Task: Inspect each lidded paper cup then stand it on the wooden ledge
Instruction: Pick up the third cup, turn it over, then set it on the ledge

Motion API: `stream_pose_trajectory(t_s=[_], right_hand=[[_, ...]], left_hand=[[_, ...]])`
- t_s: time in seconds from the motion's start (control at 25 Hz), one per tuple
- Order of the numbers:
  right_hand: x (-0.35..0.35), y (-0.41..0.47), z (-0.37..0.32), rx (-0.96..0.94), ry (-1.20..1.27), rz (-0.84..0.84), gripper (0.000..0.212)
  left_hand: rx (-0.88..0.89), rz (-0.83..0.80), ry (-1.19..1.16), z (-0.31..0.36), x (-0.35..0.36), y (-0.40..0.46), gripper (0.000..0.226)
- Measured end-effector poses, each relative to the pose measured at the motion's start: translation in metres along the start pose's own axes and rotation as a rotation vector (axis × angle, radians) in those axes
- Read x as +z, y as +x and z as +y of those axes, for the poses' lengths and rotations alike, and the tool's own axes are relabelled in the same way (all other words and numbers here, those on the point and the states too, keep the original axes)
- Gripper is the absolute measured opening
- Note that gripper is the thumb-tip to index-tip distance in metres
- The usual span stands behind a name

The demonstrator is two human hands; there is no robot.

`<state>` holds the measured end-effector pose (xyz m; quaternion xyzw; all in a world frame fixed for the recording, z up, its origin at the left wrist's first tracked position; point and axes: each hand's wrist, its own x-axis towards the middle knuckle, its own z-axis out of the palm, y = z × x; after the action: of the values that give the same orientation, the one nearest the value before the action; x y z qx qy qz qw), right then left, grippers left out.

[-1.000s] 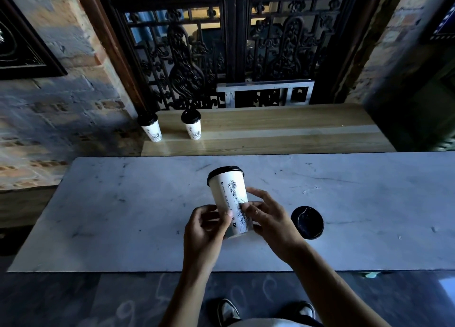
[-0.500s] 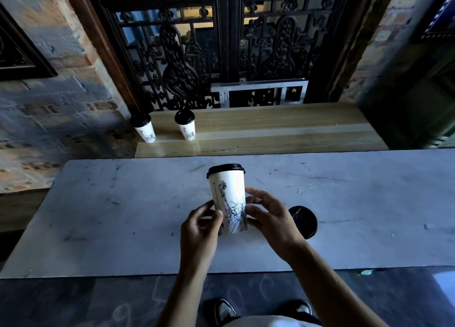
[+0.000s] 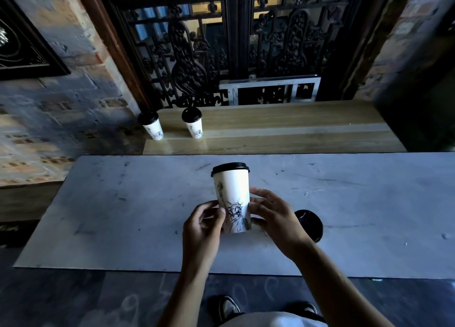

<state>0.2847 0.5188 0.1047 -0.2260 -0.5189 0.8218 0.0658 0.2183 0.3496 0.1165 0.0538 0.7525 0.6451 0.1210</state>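
Marble counter (image 3: 123,215) below wooden ledge (image 3: 295,129); both hands' grip (image 3: 202,225) (image 3: 275,218) around upright cup (image 3: 231,191).

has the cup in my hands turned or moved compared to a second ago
Yes. The held cup was tilted away, toward the wooden ledge; now it stands about upright, and its statue print has turned to face the camera.

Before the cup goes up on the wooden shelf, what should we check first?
1. Lid on the held cup: looks seated, ok.
2. Hold: left hand and right hand both grip its lower half, ok.
3. Cup upright: nearly, slight tilt, ok.
4. Room on the wooden ledge: two cups stand at its left end, bare wood to their right, ok.
5. Dents or leaks on the far side: cannot tell.
6. Another cup beside the right hand, mind the wrist: ok.
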Motion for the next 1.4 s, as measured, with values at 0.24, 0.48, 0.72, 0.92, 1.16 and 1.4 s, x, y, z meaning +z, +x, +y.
stream_pose_trajectory(t_s=[0.24, 0.48, 0.72, 0.92, 1.16, 1.4], right_hand=[[-0.020, 0.017, -0.001, -0.029, -0.102, -0.004, 0.046], [-0.038, 0.034, -0.020, -0.061, -0.349, -0.006, 0.042], [-0.065, 0.091, -0.046, -0.042, -0.503, -0.032, 0.035], [-0.076, 0.162, -0.057, 0.019, -0.666, -0.037, 0.062], [-0.060, 0.297, -0.040, -0.021, -0.692, 0.083, 0.049], [-0.047, 0.445, 0.000, -0.096, -0.581, 0.205, 0.055]], left_hand=[[-0.006, 0.024, 0.048, 0.002, 0.019, 0.006, 0.017], [-0.010, 0.062, 0.155, 0.005, 0.044, 0.021, 0.020], [-0.042, 0.074, 0.101, 0.000, 0.088, 0.063, 0.019], [-0.108, -0.014, 0.162, -0.011, 0.112, 0.128, 0.024], [-0.215, -0.211, 0.063, -0.051, 0.133, 0.284, 0.064], [-0.236, -0.222, -0.049, -0.103, 0.154, 0.430, 0.064]])
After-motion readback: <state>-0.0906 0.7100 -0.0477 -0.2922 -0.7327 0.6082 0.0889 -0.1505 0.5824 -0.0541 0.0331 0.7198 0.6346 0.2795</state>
